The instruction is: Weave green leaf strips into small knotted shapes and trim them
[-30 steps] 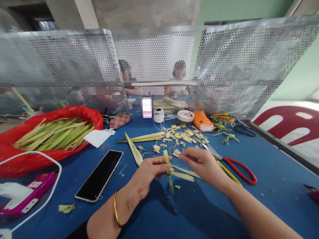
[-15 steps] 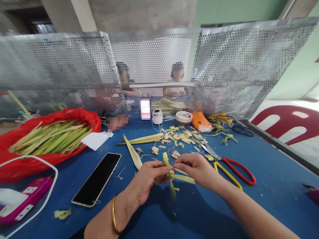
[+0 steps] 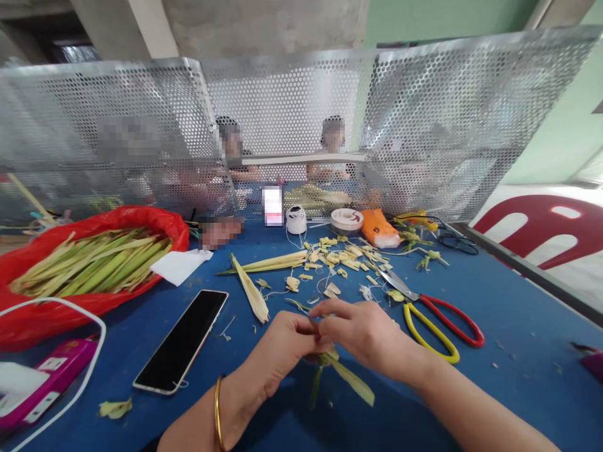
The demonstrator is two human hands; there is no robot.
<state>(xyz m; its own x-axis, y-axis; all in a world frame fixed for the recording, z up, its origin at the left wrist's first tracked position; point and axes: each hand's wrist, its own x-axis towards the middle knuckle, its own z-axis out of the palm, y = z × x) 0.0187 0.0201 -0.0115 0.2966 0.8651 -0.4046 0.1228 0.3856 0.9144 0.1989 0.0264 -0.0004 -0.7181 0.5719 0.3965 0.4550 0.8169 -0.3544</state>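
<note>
Near side of the table: black-screened, slab-shaped smartphone (image 3: pixel 181 342), lying flat at a slant. Beside it, toward the left edge, magenta plastic power strip (image 3: pixel 78 361) with white plug (image 3: pixel 16 378) seated; white cable (image 3: pixel 101 339) curves past. Crumpled-edged white paper sheet (image 3: pixel 181 266) farther back. Far side: second phone (image 3: pixel 272 206), upright, screen lit, content blurred. Orange soft packet (image 3: pixel 379 228) to its right; thin black cable (image 3: pixel 456 240) coiled loosely beyond. Behind: silvery perforated metal screen (image 3: pixel 292 94); two people visible through it, detail obscured. Right edge: dark red chair (image 3: pixel 591 226), slotted back. Pale green wall (image 3: pixel 452 19) above.
</note>
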